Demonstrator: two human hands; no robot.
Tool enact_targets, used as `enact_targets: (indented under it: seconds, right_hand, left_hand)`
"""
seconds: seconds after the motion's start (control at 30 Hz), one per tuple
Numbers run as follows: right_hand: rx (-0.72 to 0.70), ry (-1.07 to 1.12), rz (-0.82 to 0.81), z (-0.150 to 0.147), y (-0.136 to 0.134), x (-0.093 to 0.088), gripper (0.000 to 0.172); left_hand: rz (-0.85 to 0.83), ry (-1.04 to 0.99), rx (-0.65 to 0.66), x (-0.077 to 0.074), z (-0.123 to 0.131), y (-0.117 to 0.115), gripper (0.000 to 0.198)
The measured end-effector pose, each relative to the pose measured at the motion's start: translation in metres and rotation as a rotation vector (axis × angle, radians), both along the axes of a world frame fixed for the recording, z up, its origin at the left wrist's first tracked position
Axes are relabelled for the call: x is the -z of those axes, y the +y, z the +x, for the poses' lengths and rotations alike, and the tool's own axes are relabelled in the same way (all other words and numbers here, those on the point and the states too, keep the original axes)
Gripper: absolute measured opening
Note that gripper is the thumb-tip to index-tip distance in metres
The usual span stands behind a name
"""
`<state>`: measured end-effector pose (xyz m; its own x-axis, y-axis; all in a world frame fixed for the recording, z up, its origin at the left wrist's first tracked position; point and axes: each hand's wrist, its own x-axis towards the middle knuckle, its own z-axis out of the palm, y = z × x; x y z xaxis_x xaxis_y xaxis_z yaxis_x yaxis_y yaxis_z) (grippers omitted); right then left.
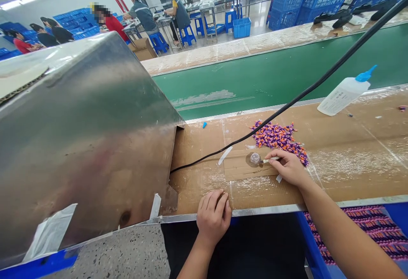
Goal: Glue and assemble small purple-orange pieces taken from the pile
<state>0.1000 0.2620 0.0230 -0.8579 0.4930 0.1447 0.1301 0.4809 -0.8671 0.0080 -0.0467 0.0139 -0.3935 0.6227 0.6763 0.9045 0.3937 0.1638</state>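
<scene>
On a cardboard-covered table, the right hand clenches a slim white stick in a pen-like grip, its tip just beside a small clear cup, which sits on a cardboard sheet within easy reach of that hand. The left hand rests at the table's near edge, fingers loosely curled, its grip released and apparently steadying the person. Just beyond the right hand lies a scattered heap of purple-and-orange pieces, with a white squeeze bottle farther along, its blue nozzle pointing away.
</scene>
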Motion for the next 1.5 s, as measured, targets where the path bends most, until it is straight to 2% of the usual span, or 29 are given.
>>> enact_targets:
  seconds: [0.1, 0.27, 0.53, 0.63, 0.77, 0.87, 0.93, 1.1, 1.2, 1.33, 1.5]
  right_hand:
    - [-0.043, 0.006, 0.02, 0.014, -0.002, -0.001, 0.027]
    - [-0.097, 0.072, 0.238, 0.034, -0.012, 0.003, 0.023]
    - [-0.123, 0.112, 0.394, 0.03, -0.023, 0.014, 0.03]
    - [-0.132, 0.139, 0.468, 0.032, -0.02, 0.02, 0.031]
    - [-0.12, 0.174, 0.65, 0.042, -0.01, 0.026, 0.037]
    - [-0.121, 0.216, 0.766, 0.05, 0.001, 0.023, 0.041]
    - [-0.107, 0.239, 0.799, 0.054, 0.006, 0.017, 0.038]
    - [0.09, 0.228, 0.721, 0.051, 0.0, -0.001, 0.02]
    - [0.169, 0.202, 0.627, 0.038, -0.012, -0.008, 0.021]
    - [0.122, 0.128, 0.495, 0.016, -0.016, -0.006, 0.026]
    - [0.038, 0.039, 0.328, 0.0, -0.005, 0.002, 0.027]
  left_hand:
    - [0.005, 0.002, 0.005, 0.0, 0.0, 0.0, 0.015]
    - [0.012, -0.008, 0.001, 0.001, 0.001, -0.001, 0.015]
    - [0.011, -0.002, 0.013, 0.0, 0.0, -0.001, 0.015]
    - [0.016, 0.004, 0.017, -0.002, 0.0, 0.0, 0.014]
    - [0.018, 0.003, 0.016, -0.003, 0.0, 0.001, 0.014]
    - [0.022, 0.003, 0.016, -0.002, 0.0, 0.0, 0.014]
    - [0.023, 0.003, 0.017, -0.001, 0.0, 0.0, 0.013]
    - [0.021, 0.005, 0.019, -0.001, 0.0, -0.001, 0.014]
    - [0.024, 0.008, 0.021, -0.002, -0.001, -0.001, 0.014]
    - [0.027, 0.006, 0.02, -0.001, -0.001, -0.001, 0.014]
    - [0.028, 0.0, 0.019, 0.001, 0.0, -0.002, 0.014]
